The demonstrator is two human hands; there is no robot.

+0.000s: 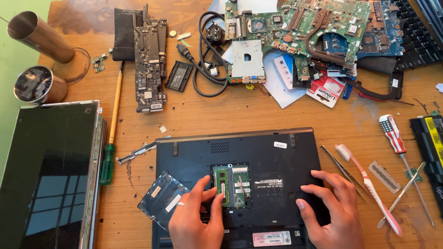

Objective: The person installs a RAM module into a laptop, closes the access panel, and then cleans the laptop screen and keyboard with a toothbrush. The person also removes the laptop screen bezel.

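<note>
Head view: memory module [222, 185] pressed by left hand [195, 221] fingertips; laptop base [281, 161] steadied by flat, open, empty right hand [330, 211]. Side clips probably next.

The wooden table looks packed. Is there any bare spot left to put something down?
Yes: bare wood lies between the laptop base and the circuit boards above it, and a strip between the laptop and the screen panel. The right side, with toothbrush and screwdriver, is crowded.
</note>
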